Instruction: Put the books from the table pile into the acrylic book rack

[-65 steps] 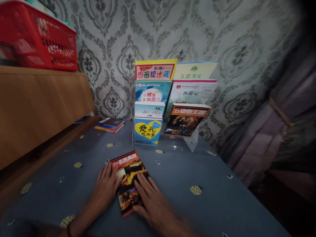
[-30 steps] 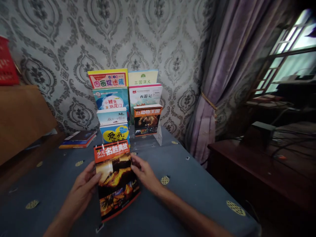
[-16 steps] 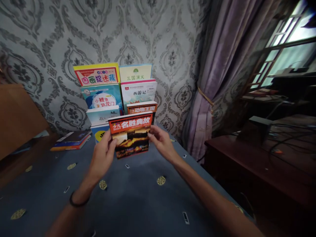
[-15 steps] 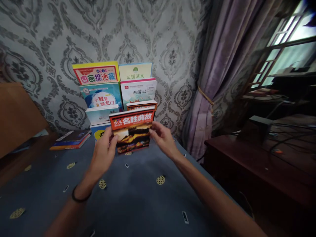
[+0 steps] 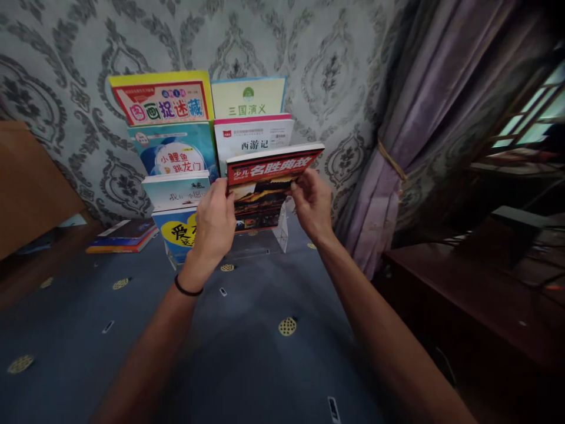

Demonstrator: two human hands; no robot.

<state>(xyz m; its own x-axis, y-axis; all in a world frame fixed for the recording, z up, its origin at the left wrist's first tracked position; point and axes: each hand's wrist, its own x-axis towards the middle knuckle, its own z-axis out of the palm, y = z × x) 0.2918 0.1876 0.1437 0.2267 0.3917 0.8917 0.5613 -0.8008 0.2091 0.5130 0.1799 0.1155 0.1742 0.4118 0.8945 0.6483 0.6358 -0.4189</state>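
A book with a red title band and dark landscape pictures point(image 5: 262, 197) is held between my hands, tilted, in front of the right column of a clear book rack point(image 5: 283, 231). My left hand point(image 5: 216, 221) grips its left edge, fingers closed. On its right edge, my right hand point(image 5: 312, 200) pinches the cover. Behind it stand a white book with a pink top point(image 5: 253, 132) and a cream book point(image 5: 247, 97). In the left column are a yellow-and-red book point(image 5: 161, 100), a teal book point(image 5: 172, 150), a pale blue book point(image 5: 176, 189) and a blue-and-yellow book point(image 5: 176, 232), partly covered by my left hand.
Several books lie stacked point(image 5: 123, 235) on the dark blue patterned cloth point(image 5: 247, 347) to the left. A brown cardboard box point(image 5: 35, 182) is at the far left. Patterned wallpaper rises behind the rack. At right are a purple curtain point(image 5: 397, 129) and a dark red cabinet point(image 5: 459, 294).
Both hands have carried the red-banded book up, rightward and closer to the rack, and it is now tilted. More of the rack's clear lower right part shows. The view has shifted nearer.
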